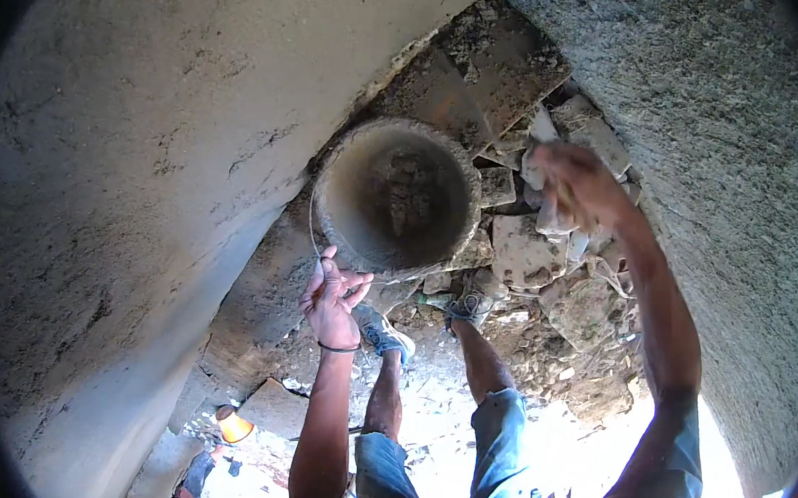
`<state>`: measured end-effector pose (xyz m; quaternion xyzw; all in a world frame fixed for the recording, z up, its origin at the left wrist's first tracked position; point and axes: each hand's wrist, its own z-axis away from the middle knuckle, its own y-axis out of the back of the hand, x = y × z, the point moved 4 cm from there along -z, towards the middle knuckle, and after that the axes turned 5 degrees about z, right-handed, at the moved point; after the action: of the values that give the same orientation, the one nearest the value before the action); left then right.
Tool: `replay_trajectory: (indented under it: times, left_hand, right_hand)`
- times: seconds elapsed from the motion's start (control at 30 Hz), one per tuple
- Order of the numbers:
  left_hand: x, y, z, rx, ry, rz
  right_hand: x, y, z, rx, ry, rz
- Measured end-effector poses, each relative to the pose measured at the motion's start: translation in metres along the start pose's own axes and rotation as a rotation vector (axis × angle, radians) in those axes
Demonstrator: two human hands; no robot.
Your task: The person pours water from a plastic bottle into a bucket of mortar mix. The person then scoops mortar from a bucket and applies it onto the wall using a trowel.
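A round, rough-rimmed concrete ring [326, 176] opens at the centre, with dark dirt at its bottom. My left hand [332, 305] is at the ring's near left edge, thumb and forefinger pinched on a thin pale wire or string [312, 213] and the other fingers spread. That strand curves up along the ring's left side. On the far right, my right hand [580, 184] is raised over the broken stones [524, 246], apart from the ring. Motion smears its fingers, so whether it holds anything cannot be made out.
A smooth plastered wall [143, 132] leans in on the left, a rough grey wall [713, 134] on the right. Flat slabs [469, 94] lie beyond the ring. My shoes [382, 333] stand just before it on rubble. An orange cup-like container [234, 424] lies at lower left.
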<state>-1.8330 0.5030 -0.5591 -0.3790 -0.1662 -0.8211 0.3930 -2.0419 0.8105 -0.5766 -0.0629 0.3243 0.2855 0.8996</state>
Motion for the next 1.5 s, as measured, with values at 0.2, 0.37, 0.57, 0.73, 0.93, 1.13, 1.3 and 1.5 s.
replay_trajectory:
  times: [0.2, 0.37, 0.57, 0.73, 0.93, 1.13, 1.3, 1.5]
  left_hand:
    - [-0.005, 0.001, -0.004, 0.008, -0.01, -0.042]
    - [0.0, 0.003, -0.001, 0.008, -0.012, -0.051]
    - [-0.007, 0.004, -0.001, -0.014, 0.035, -0.018]
    - [-0.001, -0.003, 0.001, -0.053, 0.027, -0.024]
    - [-0.005, -0.002, -0.001, -0.092, 0.008, 0.014]
    - [-0.001, -0.007, 0.003, -0.125, 0.032, 0.006]
    - [-0.006, -0.003, 0.0, -0.122, 0.034, -0.001]
    - [-0.007, 0.008, 0.001, -0.103, 0.059, 0.0]
  right_hand:
    - [0.024, 0.01, -0.136, -0.034, 0.061, 0.511]
    - [0.021, 0.048, -0.194, 0.241, 0.152, 0.477]
    - [0.013, 0.071, -0.196, 0.133, 0.123, 0.553]
    - [0.029, 0.09, -0.196, 0.177, 0.119, 0.55]
    - [0.022, 0.117, -0.209, 0.285, 0.242, 0.508]
    - [0.029, 0.105, -0.216, 0.767, 0.328, 0.976]
    - [0.036, 0.062, -0.226, 0.749, 0.003, 0.941]
    - [0.038, 0.027, -0.199, 0.857, 0.122, 0.605]
